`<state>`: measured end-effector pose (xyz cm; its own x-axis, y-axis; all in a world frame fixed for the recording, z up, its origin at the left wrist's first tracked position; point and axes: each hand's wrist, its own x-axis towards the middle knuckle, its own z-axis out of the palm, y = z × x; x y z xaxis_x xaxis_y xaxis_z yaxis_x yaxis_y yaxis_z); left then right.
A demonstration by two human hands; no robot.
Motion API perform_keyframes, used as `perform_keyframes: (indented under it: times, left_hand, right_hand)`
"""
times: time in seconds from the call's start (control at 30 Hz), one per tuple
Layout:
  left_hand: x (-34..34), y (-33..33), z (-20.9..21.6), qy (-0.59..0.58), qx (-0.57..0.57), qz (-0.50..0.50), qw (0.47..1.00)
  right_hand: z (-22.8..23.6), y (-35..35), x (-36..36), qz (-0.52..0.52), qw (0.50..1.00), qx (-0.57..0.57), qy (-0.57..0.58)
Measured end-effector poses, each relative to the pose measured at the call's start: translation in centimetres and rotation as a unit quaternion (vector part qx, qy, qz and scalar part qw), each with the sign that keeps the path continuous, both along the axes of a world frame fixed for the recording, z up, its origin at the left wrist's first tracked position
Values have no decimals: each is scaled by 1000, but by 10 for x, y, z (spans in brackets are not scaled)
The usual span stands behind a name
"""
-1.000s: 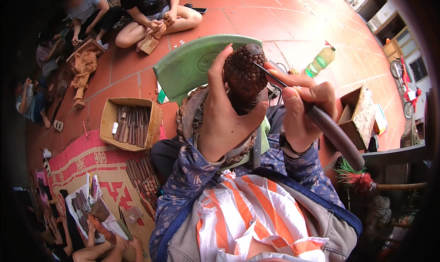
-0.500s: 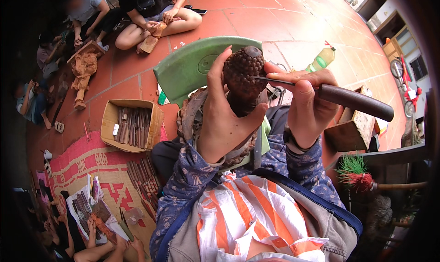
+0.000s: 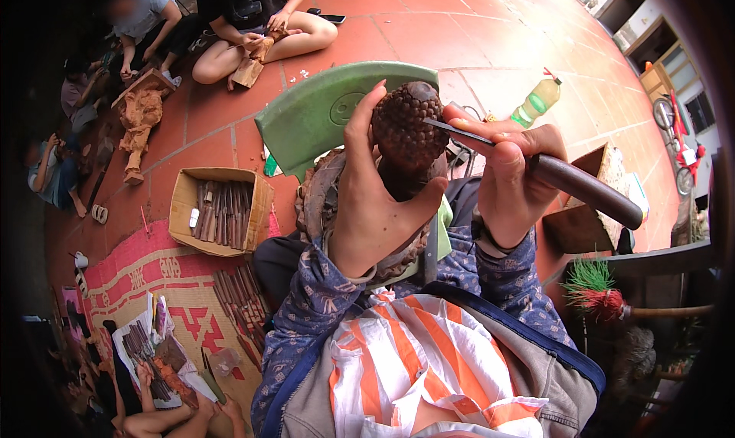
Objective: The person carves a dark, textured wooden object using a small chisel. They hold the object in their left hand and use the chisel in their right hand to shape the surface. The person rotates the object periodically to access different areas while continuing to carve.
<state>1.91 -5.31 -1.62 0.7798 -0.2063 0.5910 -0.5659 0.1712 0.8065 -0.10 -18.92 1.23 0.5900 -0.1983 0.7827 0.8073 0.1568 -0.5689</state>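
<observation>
A dark brown carved wooden statue head (image 3: 407,128), covered in rounded knobs, is upright in front of me. My left hand (image 3: 377,212) is wrapped round its left side and lower part, thumb toward the right. In my right hand (image 3: 514,179) is a carving chisel with a thin metal blade and a dark wooden handle (image 3: 589,191). Its tip touches the knobs on the head's right side, and my right fingertips rest close to the head. Below, partly hidden by my left hand and wrist, is more dark carved wood (image 3: 312,201) with a bumpy edge.
A green plastic chair (image 3: 298,128) stands beyond the carving. At left, a cardboard box (image 3: 182,208) holds several chisels; more tools (image 3: 241,304) lie on a mat. A bottle (image 3: 538,101), wooden box (image 3: 586,231) and brush (image 3: 596,291) are at right. Co-workers sit carving at left.
The chisel has swung: its handle end moved left and down, and its tip rose slightly along the knobs. The statue head has tilted a little. My left hand has barely moved.
</observation>
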Motion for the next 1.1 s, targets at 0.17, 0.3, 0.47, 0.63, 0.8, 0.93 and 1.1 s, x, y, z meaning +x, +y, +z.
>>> perform_keyframes:
  times: [0.17, 0.3, 0.47, 0.63, 0.8, 0.93, 1.1]
  left_hand:
    - [1, 1, 0, -5, -1, -1, 1000]
    - [0, 0, 1, 3, -8, -10, 1000]
    - [0, -1, 0, -1, -4, -2, 1000]
    - [0, -2, 1, 2, -7, -12, 1000]
    - [0, -3, 0, -4, -10, -5, 1000]
    - [0, -3, -1, -16, -1, 0, 1000]
    - [0, -3, -1, -7, -9, -9, 1000]
  right_hand:
    - [-3, 0, 1, 6, 1000, 6, 3]
    - [-8, 2, 3, 36, 997, 65, 20]
    - [-8, 3, 2, -2, 1000, 17, -1]
    - [-10, 7, 3, -7, 999, 17, -31]
    - [-12, 4, 7, -26, 997, -33, -71]
    - [-12, 6, 3, -23, 999, -9, -34]
    - [-6, 9, 0, -95, 989, -91, -64]
